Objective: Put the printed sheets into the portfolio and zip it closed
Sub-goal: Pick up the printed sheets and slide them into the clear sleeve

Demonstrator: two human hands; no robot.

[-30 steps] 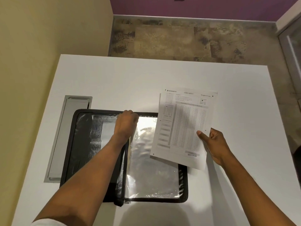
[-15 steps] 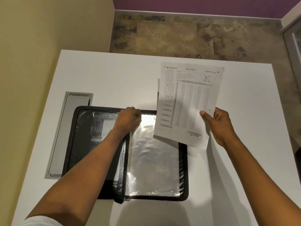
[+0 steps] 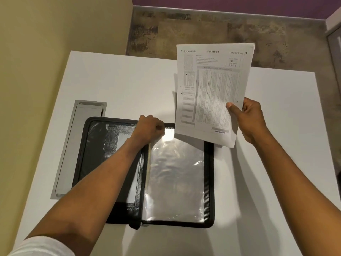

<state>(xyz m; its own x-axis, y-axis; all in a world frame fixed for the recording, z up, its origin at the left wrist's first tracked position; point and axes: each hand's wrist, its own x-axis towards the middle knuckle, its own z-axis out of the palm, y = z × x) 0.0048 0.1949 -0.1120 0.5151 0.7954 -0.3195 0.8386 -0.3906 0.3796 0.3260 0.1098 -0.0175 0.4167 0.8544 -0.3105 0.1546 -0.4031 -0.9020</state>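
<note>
A black zip portfolio (image 3: 209, 182) lies open on the white table, its right half showing a clear plastic sleeve (image 3: 175, 174). My left hand (image 3: 150, 129) pinches the top edge of that sleeve near the spine. My right hand (image 3: 248, 117) holds the printed sheets (image 3: 212, 89) by their lower right edge, upright and lifted above the portfolio's top right corner. The top sheet is a printed form with rows of small marks.
A white table (image 3: 129, 85) stands against a yellow wall on the left. A grey metal cable hatch (image 3: 70, 154) is set into the table left of the portfolio. Mottled brown floor lies beyond the far table edge.
My right hand has raised the sheets up and away from the portfolio, turning them more upright. My left hand has stayed at the sleeve's top edge.
</note>
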